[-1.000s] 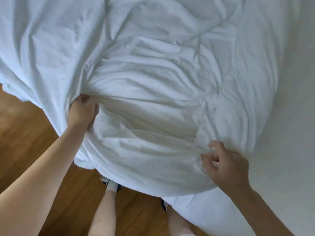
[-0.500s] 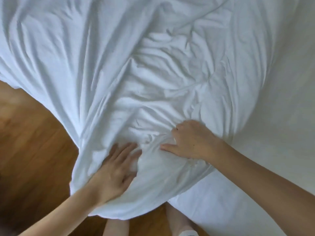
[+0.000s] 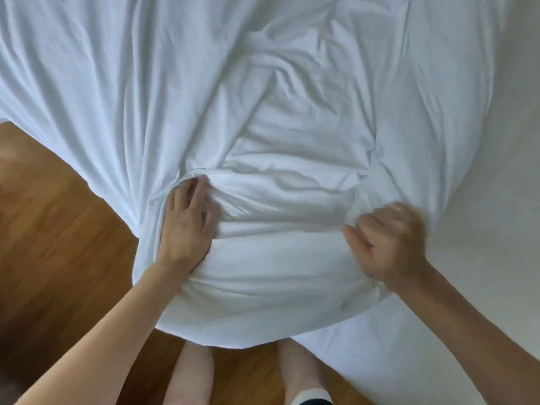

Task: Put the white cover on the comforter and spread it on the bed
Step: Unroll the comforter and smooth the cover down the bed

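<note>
No legible text, label, brand, number or sign found on any surface in view; the white cover [image 3: 277,118] bears no readable marking.

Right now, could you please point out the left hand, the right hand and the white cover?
left hand [image 3: 187,229]: head view, back of the hand.
right hand [image 3: 391,247]: head view, knuckles.
white cover [image 3: 277,273]: head view, bunched near edge.
</note>
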The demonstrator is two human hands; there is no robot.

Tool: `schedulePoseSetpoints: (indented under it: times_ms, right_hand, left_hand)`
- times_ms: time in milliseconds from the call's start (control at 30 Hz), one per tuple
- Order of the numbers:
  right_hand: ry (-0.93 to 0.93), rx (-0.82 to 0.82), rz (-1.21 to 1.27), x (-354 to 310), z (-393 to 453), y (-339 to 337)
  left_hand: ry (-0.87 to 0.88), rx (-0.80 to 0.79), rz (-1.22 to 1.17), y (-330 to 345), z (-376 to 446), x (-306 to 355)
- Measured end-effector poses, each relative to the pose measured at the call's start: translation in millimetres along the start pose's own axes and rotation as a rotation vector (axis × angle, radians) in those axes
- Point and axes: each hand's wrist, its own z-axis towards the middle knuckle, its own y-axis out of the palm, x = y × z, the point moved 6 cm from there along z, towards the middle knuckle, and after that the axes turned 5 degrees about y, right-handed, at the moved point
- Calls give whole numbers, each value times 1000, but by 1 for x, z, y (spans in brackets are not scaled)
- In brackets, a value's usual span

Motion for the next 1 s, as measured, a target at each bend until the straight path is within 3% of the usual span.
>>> schedulePoseSetpoints:
  times_ms: [100, 233, 400, 467, 500, 567, 633, 700, 767, 900, 1000]
  right_hand:
    - [71, 34, -102, 18, -64, -56]
    - [223, -97, -301, 36, -150, -57]
    - [315, -174, -208, 50, -126, -41]
    - [376, -257, -197, 49, -103, -45]
    - [378, -297, -211, 46, -90, -46]
    - [280, -358, -252, 37, -60, -35]
    - [144, -534, -250, 31, -36, -6]
    - [65, -847, -222, 27, -31, 31]
    - [-32, -1023, -223, 23, -45, 50]
    - [-184, -1047, -292, 10, -77, 52]
    - [-106, -906, -224, 12, -79, 39]
  left_hand:
    - [-93, 128, -95, 11, -14, 3]
    - [-195, 323, -214, 9, -24, 6]
    - [-168, 377, -188, 2, -31, 12]
    - [8, 409, -121, -7, -33, 33]
    - [200, 363, -82, -6, -34, 53]
    - [650, 95, -20, 9, -47, 93]
    - [854, -267, 35, 32, -75, 112]
    - [830, -440, 77, 45, -106, 111]
    - [768, -427, 38, 44, -133, 106]
    - [627, -421, -99, 43, -162, 119]
    - [312, -483, -147, 45, -147, 120]
